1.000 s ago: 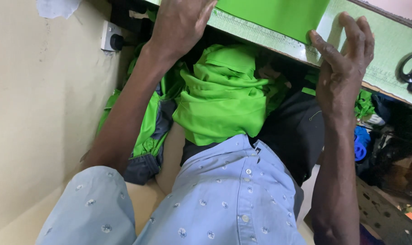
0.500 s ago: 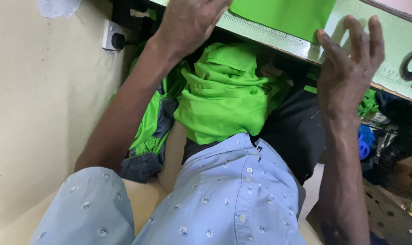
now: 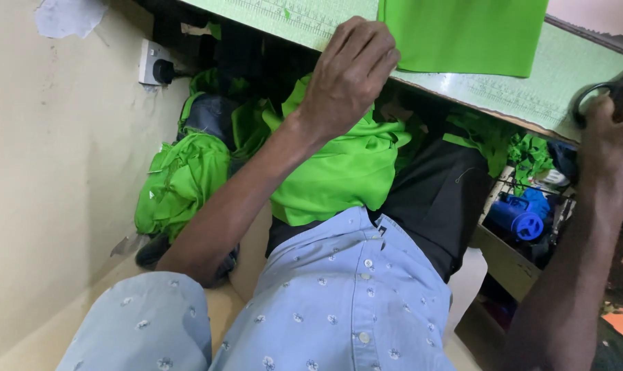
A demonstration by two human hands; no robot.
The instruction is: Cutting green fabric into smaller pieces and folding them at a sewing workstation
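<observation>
My left hand (image 3: 349, 75) lies knuckles up on the near edge of a pale green cutting mat (image 3: 504, 86), fingers bent and fingertips pressed on the mat beside the left edge of a flat bright green piece of fabric (image 3: 462, 34). It holds nothing. At the far right edge of the view, my right hand (image 3: 610, 148) closes on the black handles of a pair of scissors (image 3: 596, 93) lying on the mat. The scissor blades are out of view. A bundle of bright green cloth (image 3: 339, 168) rests in my lap under the table.
More green and dark garments (image 3: 181, 175) are piled under the table against a cream wall, which has a socket and black plug (image 3: 157, 67). A blue plastic object (image 3: 517, 218) and green scraps sit on a low shelf at the right.
My right hand left the table edge and moved right onto the scissors. My left hand stayed at the mat's edge beside the green fabric.
</observation>
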